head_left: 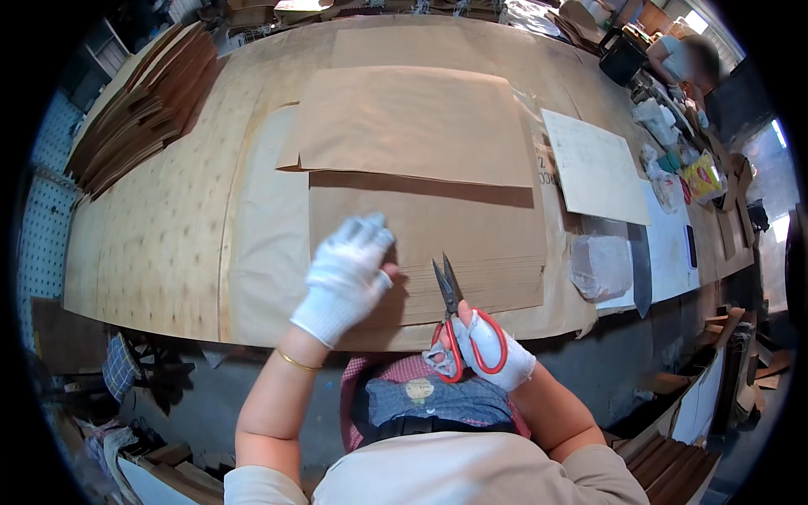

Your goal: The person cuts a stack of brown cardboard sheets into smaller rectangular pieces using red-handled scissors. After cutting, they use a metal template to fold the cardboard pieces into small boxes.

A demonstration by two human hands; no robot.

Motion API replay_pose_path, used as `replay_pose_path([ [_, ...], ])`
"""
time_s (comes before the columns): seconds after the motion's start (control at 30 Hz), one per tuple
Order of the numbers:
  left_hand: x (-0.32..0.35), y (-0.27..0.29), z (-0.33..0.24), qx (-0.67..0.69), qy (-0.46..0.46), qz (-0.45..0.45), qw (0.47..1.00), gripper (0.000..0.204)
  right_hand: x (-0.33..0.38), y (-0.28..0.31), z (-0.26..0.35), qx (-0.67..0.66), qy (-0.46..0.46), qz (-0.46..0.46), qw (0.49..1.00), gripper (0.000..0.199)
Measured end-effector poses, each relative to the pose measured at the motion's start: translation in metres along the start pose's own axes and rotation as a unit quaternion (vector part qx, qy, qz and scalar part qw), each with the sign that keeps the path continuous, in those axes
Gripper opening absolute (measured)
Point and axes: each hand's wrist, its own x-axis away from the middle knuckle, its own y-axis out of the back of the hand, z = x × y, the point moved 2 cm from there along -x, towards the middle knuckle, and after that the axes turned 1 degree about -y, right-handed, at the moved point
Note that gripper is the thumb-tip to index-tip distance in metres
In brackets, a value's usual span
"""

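Observation:
A pair of scissors [448, 290] with red loop handles and dark blades is in my right hand [497, 358], which wears a white glove with bare fingertips. The blades stand slightly apart and point away from me, over the near edge of a brown paper stack [471, 273]. My left hand [349, 261], in a white glove with the thumb tip bare, is over the left part of that stack. Its fingers are curled together; what they hold, if anything, is hidden. Farther off, a folded brown paper sheet [412, 126] overlaps the stack, its near edge casting a shadow.
Tall brown sheets [147, 109] are piled at the table's far left. To the right lie a white board [593, 164], a clear plastic-wrapped package [600, 265], a dark phone [692, 246] and a yellow packet [704, 177]. Another person [686, 67] sits at the far right.

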Motion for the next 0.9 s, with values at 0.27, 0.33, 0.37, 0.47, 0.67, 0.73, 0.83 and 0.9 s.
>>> replay_pose_path([
  [0.27,-0.011,-0.030,-0.023,-0.112,0.001,-0.044,0.993,0.047,-0.015,0.041,-0.035,0.246,-0.017,-0.043,0.968,0.044],
  [0.33,-0.011,-0.027,-0.022,-0.105,0.003,-0.050,0.993,0.048,0.000,0.048,-0.027,0.401,0.006,-0.096,0.911,0.038],
  [0.37,-0.010,-0.028,-0.021,-0.102,0.008,-0.047,0.994,0.048,0.001,0.064,-0.033,0.413,0.012,-0.121,0.902,0.038],
  [0.47,-0.010,-0.025,-0.025,-0.094,0.014,-0.036,0.995,0.049,0.018,0.101,-0.034,0.034,0.129,-0.132,0.982,0.037],
  [0.67,-0.010,-0.028,-0.025,-0.124,-0.009,-0.046,0.991,0.051,0.016,0.106,0.005,0.132,-0.005,-0.259,0.957,0.043],
  [0.73,-0.008,-0.026,-0.021,-0.122,0.012,-0.066,0.990,0.053,0.021,0.094,0.009,0.149,0.012,-0.288,0.946,0.040],
  [0.83,0.003,-0.018,-0.009,-0.122,0.118,-0.108,0.980,0.062,0.020,0.083,0.007,0.129,0.029,-0.316,0.940,0.035],
  [0.9,0.024,-0.014,0.003,-0.178,0.200,-0.172,0.948,0.067,0.015,0.072,0.003,0.138,0.027,-0.278,0.950,0.035],
])
